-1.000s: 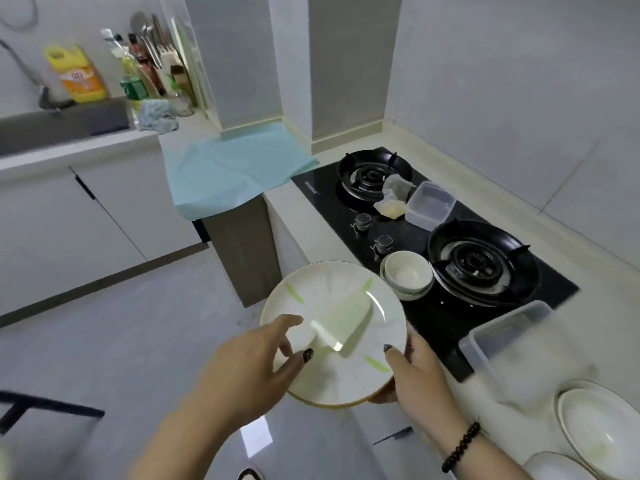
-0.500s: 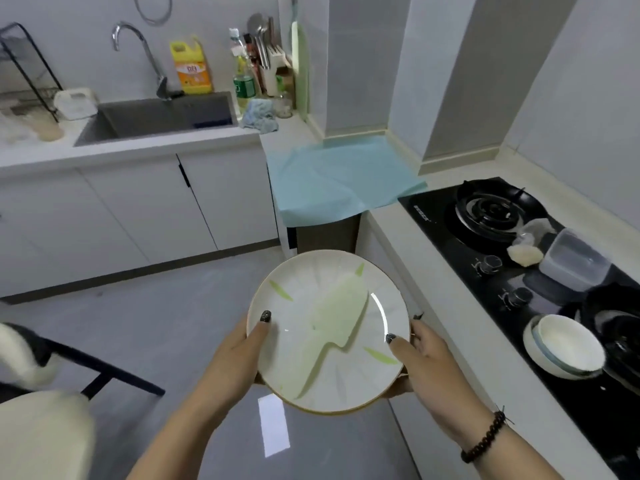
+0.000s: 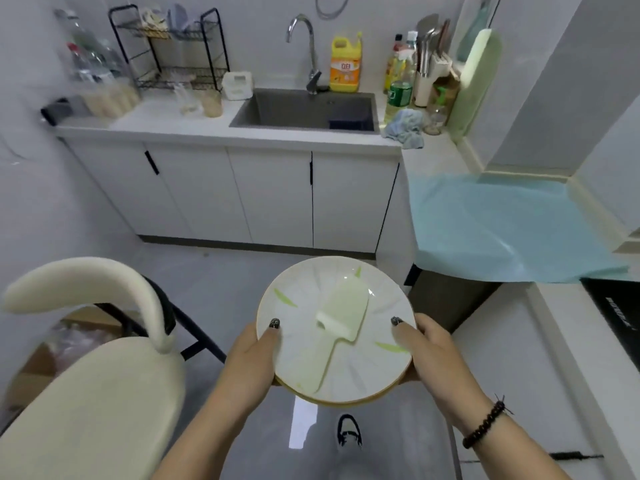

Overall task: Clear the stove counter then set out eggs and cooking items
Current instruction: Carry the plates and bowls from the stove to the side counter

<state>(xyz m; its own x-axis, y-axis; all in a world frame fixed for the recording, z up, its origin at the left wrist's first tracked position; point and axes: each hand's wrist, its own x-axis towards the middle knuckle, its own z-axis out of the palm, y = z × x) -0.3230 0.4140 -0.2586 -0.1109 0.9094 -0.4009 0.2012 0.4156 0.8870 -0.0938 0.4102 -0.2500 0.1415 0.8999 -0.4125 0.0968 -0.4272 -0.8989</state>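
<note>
I am looking down at a white plate [image 3: 304,306] held level over the grey floor, at the centre of my view. My left hand [image 3: 247,362] grips its rim at nine o'clock, thumb curled over the top edge and fingers hidden beneath. My right hand [image 3: 433,355] grips the rim at three o'clock the same way, thumb on top, a dark bead bracelet [image 3: 485,424] at the wrist. A pale green spatula-like utensil [image 3: 341,323] lies loose on the plate, blade toward twelve o'clock, handle toward six. A second rim shows just under the plate, so I may be carrying two stacked plates; I cannot tell for sure.

A second ago the stove filled the right of my view and only the right hand fully held the plate. Now my view has swung left: just a corner of the black stove [image 3: 616,317] remains at three o'clock, and the sink [image 3: 304,110] sits straight ahead at twelve o'clock, well apart from the plate. A cream chair [image 3: 86,341] is at eight o'clock, a blue sheet [image 3: 502,230] covers the counter at two o'clock.

I judge this as clearing in progress: the plate is off the stove counter and headed for the sink side. The loose utensil could slide if the plate tips.
</note>
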